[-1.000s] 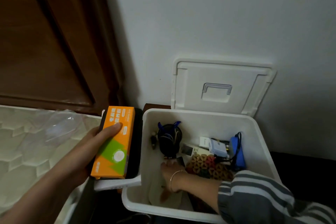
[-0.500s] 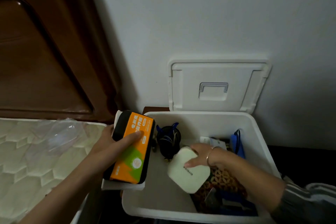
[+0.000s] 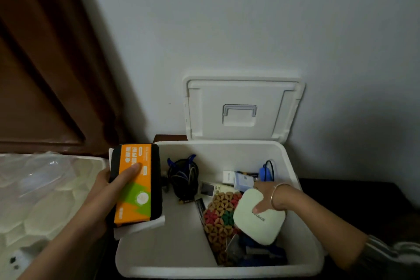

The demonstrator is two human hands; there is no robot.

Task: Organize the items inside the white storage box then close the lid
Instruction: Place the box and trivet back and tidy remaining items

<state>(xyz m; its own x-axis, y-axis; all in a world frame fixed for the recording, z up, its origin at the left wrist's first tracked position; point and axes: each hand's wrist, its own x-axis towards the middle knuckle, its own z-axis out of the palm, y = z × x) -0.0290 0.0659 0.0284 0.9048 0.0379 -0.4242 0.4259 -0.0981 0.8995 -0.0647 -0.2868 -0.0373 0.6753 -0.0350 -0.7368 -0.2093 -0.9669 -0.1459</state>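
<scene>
Two hands [image 3: 106, 186] [image 3: 264, 200] full; comb [image 3: 200, 208], cables [image 3: 183, 177] beneath.

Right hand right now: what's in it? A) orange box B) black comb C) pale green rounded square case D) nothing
C: the right hand grips the pale green case over the right side of the white storage box; the orange box is in the left hand.

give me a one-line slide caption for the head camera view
Left hand holds an orange box stack beside the open white storage box; right hand sets a pale square device inside.
</scene>
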